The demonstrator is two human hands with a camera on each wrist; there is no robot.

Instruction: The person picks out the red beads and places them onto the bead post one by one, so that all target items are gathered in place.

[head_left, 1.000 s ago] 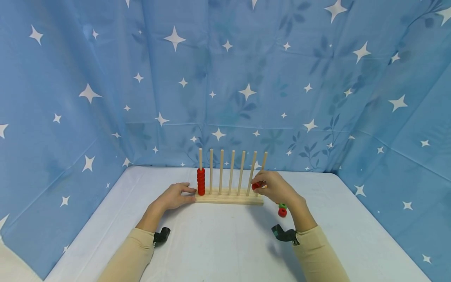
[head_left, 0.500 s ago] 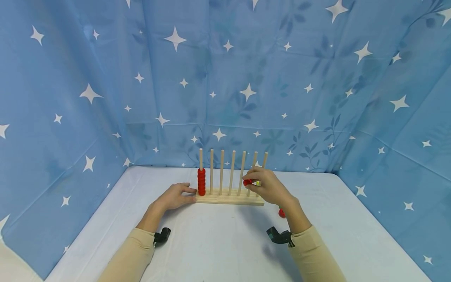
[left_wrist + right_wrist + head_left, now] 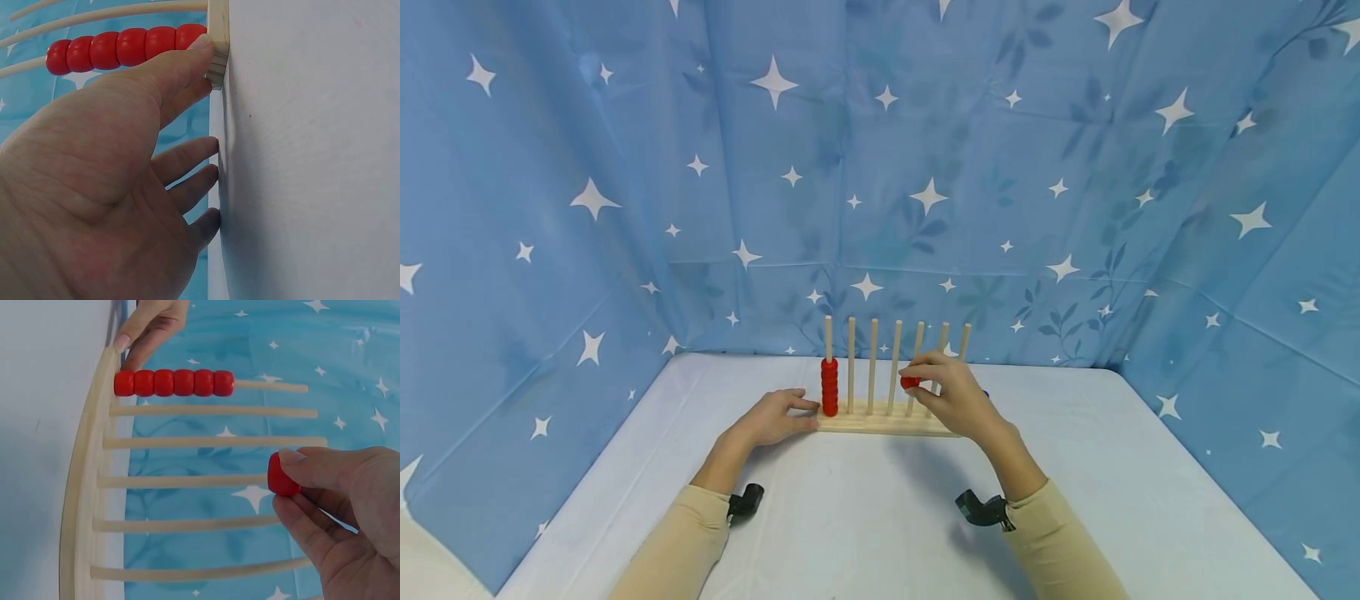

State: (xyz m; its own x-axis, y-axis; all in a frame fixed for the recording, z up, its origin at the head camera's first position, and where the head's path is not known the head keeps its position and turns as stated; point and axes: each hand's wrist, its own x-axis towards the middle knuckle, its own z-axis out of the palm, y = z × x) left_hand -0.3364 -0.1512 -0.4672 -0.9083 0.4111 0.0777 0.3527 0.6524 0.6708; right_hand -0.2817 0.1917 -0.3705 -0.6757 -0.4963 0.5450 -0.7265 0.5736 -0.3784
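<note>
A wooden bead stand (image 3: 880, 423) with several upright pegs stands on the table. Its leftmost peg carries a stack of several red beads (image 3: 829, 387); in the left wrist view the stacked beads (image 3: 131, 47) reach down to the base. My left hand (image 3: 775, 418) pinches the left end of the base between thumb and forefinger, the other fingers spread. My right hand (image 3: 958, 400) holds a red bead (image 3: 283, 477) between thumb and fingertips, in front of the pegs right of the middle. In the right wrist view this bead overlaps a bare peg (image 3: 187, 481).
A white cloth covers the table (image 3: 850, 517). Behind it hangs a blue curtain (image 3: 880, 208) with white stars. A small blue thing (image 3: 986, 393) shows just behind the right hand. Each wrist wears a black camera (image 3: 981, 508).
My right hand has moved left along the pegs with the red bead and risen slightly. The forearm now hides the loose red and green beads on the table. The left hand stays put.
</note>
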